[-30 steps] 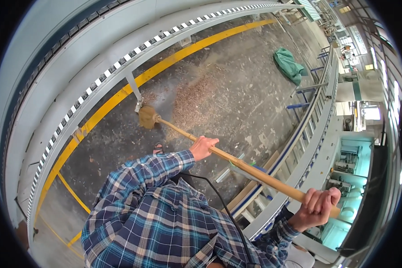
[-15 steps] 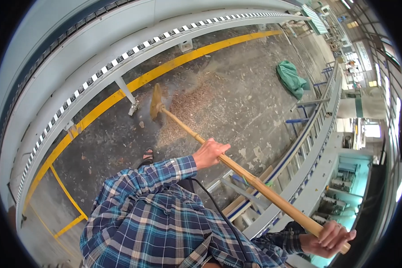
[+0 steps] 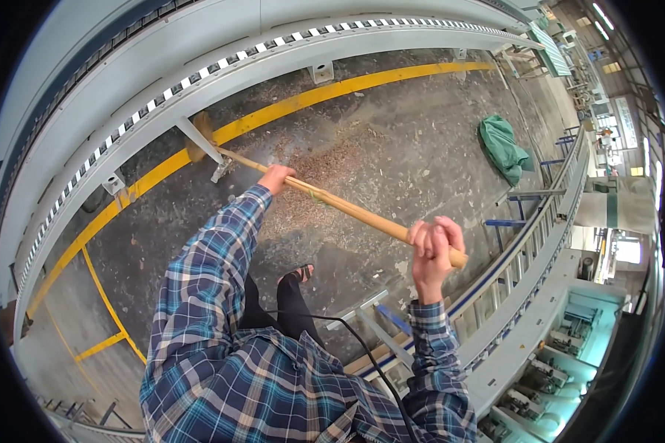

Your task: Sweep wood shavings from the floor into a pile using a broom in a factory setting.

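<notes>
A broom with a long bamboo handle (image 3: pixel 355 212) slants across my front. My left hand (image 3: pixel 276 179) is wrapped round the handle partway down, my left arm stretched out. Close to the handle's upper end, my right hand (image 3: pixel 432 247) grips it with curled fingers. The broom head (image 3: pixel 199 133) lies at the yellow floor line, under the machine's edge and partly behind a grey support leg (image 3: pixel 199 140). A spread of brown shavings (image 3: pixel 325 171) covers the floor beyond the handle.
A long grey machine with a black-and-white striped edge (image 3: pixel 222 63) curves along the left and far side. A green cloth or sack (image 3: pixel 504 148) lies crumpled at the right. A roller conveyor (image 3: pixel 510 277) runs along my right. My sandalled foot (image 3: pixel 297 273) stands below the shavings.
Both hands have pushed the broom forward and left. Its head has gone from beside the shavings to under the machine's edge. My right hand has come forward from the lower right.
</notes>
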